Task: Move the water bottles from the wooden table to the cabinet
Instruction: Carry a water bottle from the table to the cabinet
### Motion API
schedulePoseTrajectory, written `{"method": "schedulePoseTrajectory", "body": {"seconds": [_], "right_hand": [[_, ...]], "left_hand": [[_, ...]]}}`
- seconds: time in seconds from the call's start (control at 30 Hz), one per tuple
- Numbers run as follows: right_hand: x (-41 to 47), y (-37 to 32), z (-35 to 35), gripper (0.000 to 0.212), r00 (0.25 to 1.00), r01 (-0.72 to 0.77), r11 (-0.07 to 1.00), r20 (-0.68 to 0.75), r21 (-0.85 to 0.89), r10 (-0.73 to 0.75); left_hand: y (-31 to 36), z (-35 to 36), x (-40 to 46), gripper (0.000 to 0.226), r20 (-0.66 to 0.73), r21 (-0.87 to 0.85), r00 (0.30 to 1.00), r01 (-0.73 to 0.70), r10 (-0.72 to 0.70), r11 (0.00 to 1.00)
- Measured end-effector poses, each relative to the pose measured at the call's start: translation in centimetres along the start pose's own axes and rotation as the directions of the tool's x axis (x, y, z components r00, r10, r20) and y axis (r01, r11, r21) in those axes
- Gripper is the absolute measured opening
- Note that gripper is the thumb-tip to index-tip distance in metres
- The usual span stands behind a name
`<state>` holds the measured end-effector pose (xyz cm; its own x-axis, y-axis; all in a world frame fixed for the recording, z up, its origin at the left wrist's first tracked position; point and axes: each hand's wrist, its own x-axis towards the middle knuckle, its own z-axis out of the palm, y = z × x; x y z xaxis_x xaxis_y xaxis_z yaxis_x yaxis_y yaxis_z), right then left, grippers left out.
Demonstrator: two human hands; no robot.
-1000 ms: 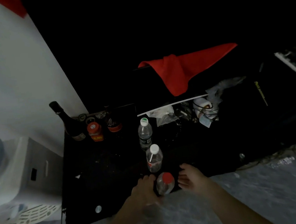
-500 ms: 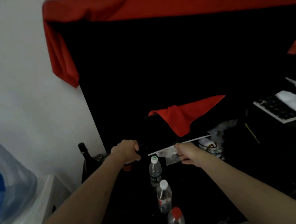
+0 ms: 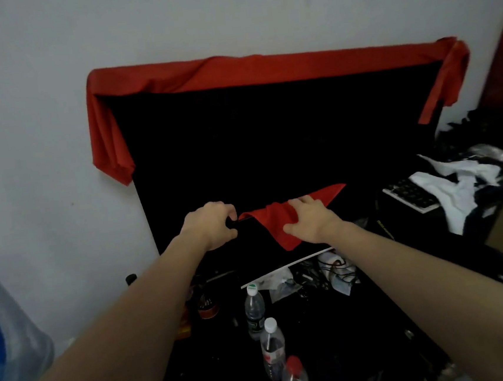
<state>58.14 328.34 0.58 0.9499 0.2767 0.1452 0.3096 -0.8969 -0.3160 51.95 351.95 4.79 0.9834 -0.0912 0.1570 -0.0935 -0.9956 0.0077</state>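
Observation:
Three clear water bottles stand in a row on the low black cabinet top [image 3: 218, 365]: one with a green cap [image 3: 254, 309], one with a white cap [image 3: 272, 348] and, nearest to me, one with a red cap [image 3: 294, 379]. Both my hands are raised well above and behind them. My left hand [image 3: 212, 229] grips the black edge of a dark raised panel. My right hand [image 3: 307, 220] lies on a small red cloth [image 3: 273, 225] draped over that same edge, fingers bent over its top. Neither hand touches a bottle.
A large black panel with a long red cloth [image 3: 263, 68] over its top leans on the white wall. A big blue water jug [image 3: 9, 336] is at the left. Dark red-labelled bottles [image 3: 206, 306], wires and clutter [image 3: 334, 270], and a keyboard [image 3: 410, 195] surround the bottles.
My hands left the red-capped bottle on the cabinet top and rose to the black edge. The right hand moved onto the red cloth. My view tilted upward.

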Motion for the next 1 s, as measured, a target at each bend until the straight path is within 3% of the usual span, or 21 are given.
{"method": "schedulePoseTrajectory", "body": {"seconds": [0.17, 0.3, 0.47, 0.67, 0.87, 1.0], "right_hand": [[-4.6, 1.0, -2.5, 0.080, 0.993, -0.112, 0.993, -0.053, -0.044, 0.109], [-10.7, 1.3, -3.6, 0.081, 0.967, -0.252, 0.968, 0.049, 0.013, 0.251], [-18.7, 2.0, -5.2, 0.074, 0.942, -0.331, 0.944, 0.069, 0.009, 0.330], [-28.2, 5.0, -7.6, 0.075, 0.863, -0.505, 0.860, -0.013, -0.072, 0.505], [-36.9, 9.3, -12.7, 0.069, 0.757, -0.650, 0.754, -0.163, -0.092, 0.633], [-44.8, 12.2, -16.1, 0.062, 0.673, -0.726, 0.684, -0.276, -0.071, 0.686]], "left_hand": [[0.1, -0.7, -3.1, 0.054, -0.017, -0.011, 0.999, -0.044, 0.043, 0.999], [0.9, 0.8, -5.1, 0.065, 0.116, 0.057, 0.988, -0.106, 0.099, 0.993], [4.4, 2.6, -7.2, 0.067, 0.104, 0.039, 0.983, -0.155, 0.150, 0.987], [11.7, 2.9, -9.7, 0.064, 0.128, 0.017, 0.960, -0.252, 0.248, 0.968], [22.0, -0.6, -10.8, 0.056, 0.199, -0.074, 0.871, -0.444, 0.449, 0.893], [31.4, -1.7, -14.0, 0.056, 0.159, -0.057, 0.818, -0.551, 0.553, 0.832]]}}
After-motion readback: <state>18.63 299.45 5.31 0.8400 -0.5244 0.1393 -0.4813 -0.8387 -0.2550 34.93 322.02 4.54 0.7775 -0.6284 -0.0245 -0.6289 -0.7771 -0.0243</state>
